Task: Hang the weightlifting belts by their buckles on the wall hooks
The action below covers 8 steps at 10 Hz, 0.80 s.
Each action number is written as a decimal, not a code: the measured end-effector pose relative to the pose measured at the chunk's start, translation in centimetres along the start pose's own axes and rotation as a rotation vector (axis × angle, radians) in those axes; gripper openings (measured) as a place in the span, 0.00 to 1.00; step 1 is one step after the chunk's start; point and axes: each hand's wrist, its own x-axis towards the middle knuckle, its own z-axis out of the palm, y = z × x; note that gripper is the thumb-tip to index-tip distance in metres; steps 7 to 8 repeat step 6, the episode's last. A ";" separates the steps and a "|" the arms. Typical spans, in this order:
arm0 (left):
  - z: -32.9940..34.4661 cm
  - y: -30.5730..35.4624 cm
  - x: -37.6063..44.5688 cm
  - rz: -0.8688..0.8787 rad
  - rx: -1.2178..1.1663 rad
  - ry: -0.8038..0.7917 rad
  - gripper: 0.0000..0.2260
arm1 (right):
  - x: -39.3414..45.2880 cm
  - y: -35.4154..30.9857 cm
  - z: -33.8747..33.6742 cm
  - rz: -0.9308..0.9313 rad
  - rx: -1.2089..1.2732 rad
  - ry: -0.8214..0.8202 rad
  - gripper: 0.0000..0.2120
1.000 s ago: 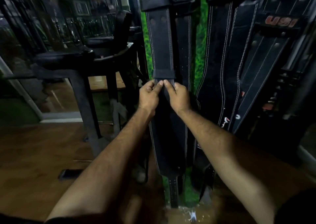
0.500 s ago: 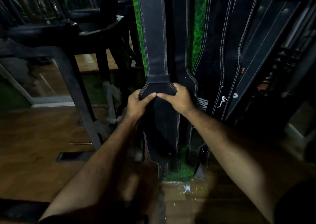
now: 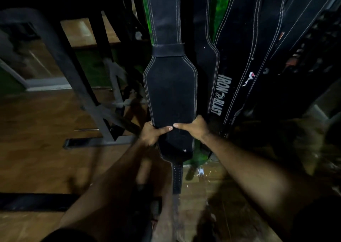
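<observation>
Black suede belt (image 3: 171, 94) hangs straight among others on the wall, left hand (image 3: 150, 133) and right hand (image 3: 196, 129) pinching its wide section; best smooth it downward evenly so it settles flat.

Belt (image 3: 170, 92) hangs against wall, left hand (image 3: 151, 135) on its left edge, right hand (image 3: 198, 129) on its right edge, thumbs nearly touching. Lettered belt (image 3: 217, 94) just right; bench frame (image 3: 77, 86) left, on floor (image 3: 33, 149).
</observation>
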 end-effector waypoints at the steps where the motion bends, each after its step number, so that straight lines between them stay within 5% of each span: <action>1: -0.1 -2.1 0.1 -0.043 0.012 -0.020 0.20 | 0.2 3.4 0.9 0.069 -0.028 -0.022 0.45; 3: -0.5 -7.9 0.0 -0.095 0.130 -0.024 0.25 | -2.0 5.8 1.8 0.213 -0.063 -0.038 0.27; 5: -1.0 -12.9 -1.0 -0.299 0.665 -0.010 0.28 | -4.4 11.1 3.9 0.381 -0.127 0.062 0.39; 6: -0.2 -12.9 -2.0 -0.328 0.723 0.106 0.18 | -7.1 9.7 4.6 0.416 -0.143 0.159 0.42; 8: -0.2 -12.9 -2.0 -0.328 0.723 0.106 0.18 | -7.1 9.7 4.6 0.416 -0.143 0.159 0.42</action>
